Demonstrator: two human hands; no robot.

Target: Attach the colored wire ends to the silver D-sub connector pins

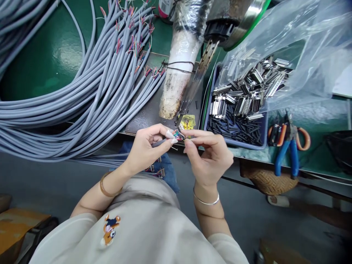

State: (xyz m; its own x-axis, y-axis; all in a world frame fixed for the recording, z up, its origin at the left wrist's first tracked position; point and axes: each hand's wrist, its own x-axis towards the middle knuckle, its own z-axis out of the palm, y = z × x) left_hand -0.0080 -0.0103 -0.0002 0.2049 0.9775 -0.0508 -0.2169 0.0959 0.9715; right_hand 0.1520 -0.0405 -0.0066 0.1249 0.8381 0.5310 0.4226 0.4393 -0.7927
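The grey cable (pixel 161 142) runs left to right out of my left hand (pixel 147 148), whose fingers pinch it just short of its stripped coloured wires (pixel 178 135). My right hand (pixel 210 154) meets those wires from the right, fingertips closed on them, just off the worktop (pixel 55 55) edge.

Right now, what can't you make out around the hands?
- Head view: cable end with coloured wires, mostly covered by left hand and right hand.
- Small part at the fingers: too small.
- Pliers: blurred at the bench edge.
- Connectors: partly under plastic bag.
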